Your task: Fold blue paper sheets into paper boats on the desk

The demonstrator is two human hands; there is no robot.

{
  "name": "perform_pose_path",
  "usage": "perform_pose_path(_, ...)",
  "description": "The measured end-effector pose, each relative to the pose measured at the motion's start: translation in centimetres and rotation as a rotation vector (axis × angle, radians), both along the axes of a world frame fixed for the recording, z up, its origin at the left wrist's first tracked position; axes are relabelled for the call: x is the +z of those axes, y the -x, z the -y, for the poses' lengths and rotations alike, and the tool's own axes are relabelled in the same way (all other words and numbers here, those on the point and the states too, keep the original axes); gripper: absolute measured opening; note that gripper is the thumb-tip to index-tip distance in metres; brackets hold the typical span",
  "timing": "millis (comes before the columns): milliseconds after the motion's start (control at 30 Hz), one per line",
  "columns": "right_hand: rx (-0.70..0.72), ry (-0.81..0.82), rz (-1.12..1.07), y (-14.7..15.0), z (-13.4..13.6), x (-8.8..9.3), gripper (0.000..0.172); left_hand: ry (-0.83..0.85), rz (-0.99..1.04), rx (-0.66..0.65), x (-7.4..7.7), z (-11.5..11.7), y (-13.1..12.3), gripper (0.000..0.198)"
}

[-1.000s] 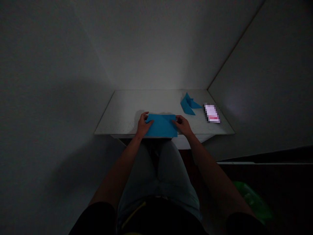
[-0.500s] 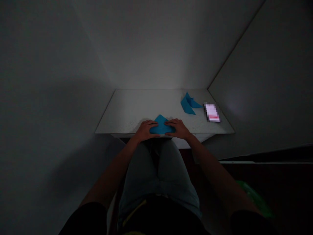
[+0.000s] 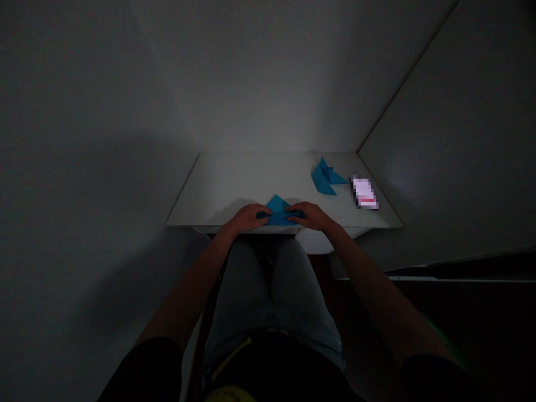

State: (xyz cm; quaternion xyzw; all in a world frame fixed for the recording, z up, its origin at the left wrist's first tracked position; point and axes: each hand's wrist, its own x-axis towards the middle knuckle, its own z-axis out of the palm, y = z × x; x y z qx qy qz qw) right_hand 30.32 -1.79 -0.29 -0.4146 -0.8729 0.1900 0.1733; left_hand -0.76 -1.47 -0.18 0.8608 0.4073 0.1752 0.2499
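Observation:
A sheet of blue paper (image 3: 277, 213) lies folded into a small peaked triangle at the front edge of the white table (image 3: 234, 184). My left hand (image 3: 247, 218) presses its left side, fingers reaching onto the paper. My right hand (image 3: 312, 216) does the same from the right, so the two hands nearly meet and cover the lower corners. Farther back, right of centre, sits a separate folded blue paper shape (image 3: 325, 177), out of reach of either hand's fingers.
A pixelated pink-and-white flat item (image 3: 364, 193) lies near the table's right edge. Pale walls (image 3: 276, 84) close in the table at the back and sides. My legs in light trousers (image 3: 268, 290) sit below the front edge.
The wide blue rectangle has become a small triangle, narrower than half a second ago. My hands have closed inward over its sides. The other blue shape has not moved.

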Motion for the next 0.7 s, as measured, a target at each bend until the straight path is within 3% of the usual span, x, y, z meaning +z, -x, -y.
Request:
perform_pose_path(233, -0.144, -0.081, 0.039, 1.0, 0.0, -0.1, 0.038, -0.104, -0.053, 0.118, 0.1, 0.2, -0.6, 0.044)
perform_pose_path(367, -0.237, -0.237, 0.122, 1.9, 1.1, -0.7, 0.030, -0.263, -0.091, 0.193, 0.0, 1.4, -1.3, 0.035)
perform_pose_path(500, -0.180, -0.259, 0.106, 1.6, 3.1, -1.7, 0.029, -0.315, -0.135, 0.152, -1.0, 3.2, -0.8, 0.024)
perform_pose_path(700, -0.048, -0.233, 0.094, -0.5, 5.9, -2.1, 0.057, -0.335, -0.037, 0.116, -3.2, 6.2, 1.1, 0.047)
